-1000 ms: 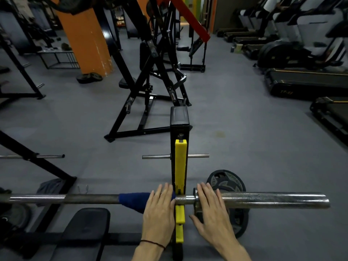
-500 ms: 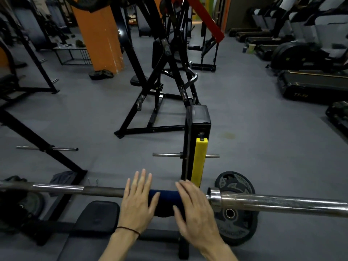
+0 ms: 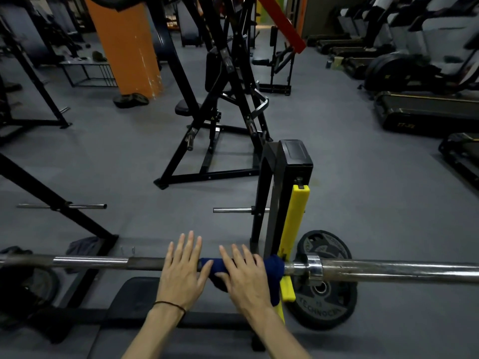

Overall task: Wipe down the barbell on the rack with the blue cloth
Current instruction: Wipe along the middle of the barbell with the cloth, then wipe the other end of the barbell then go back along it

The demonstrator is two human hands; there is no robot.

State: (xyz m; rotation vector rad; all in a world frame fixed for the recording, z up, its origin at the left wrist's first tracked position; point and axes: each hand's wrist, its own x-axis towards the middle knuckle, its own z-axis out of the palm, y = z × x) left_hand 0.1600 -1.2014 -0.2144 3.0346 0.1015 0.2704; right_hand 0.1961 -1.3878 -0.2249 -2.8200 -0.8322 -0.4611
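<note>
A steel barbell (image 3: 90, 263) lies horizontally across the rack, its sleeve (image 3: 388, 272) running off to the right. The dark blue cloth (image 3: 272, 273) is wrapped over the bar just left of the rack's yellow hook (image 3: 295, 224). My right hand (image 3: 246, 278) presses flat on the cloth with fingers straight. My left hand (image 3: 182, 270) lies flat on the bar at the cloth's left end, fingers spread. Most of the cloth is hidden under my right palm.
The rack's black upright (image 3: 285, 172) stands right behind the cloth. A black weight plate (image 3: 324, 294) leans by the rack base on the floor. A black bench pad (image 3: 129, 301) sits below the bar. Other gym machines and treadmills (image 3: 427, 107) fill the background.
Both hands and the cloth slid left along the bar from the rack hook, then the cloth bunched back toward the hook; my view shifted left too.
</note>
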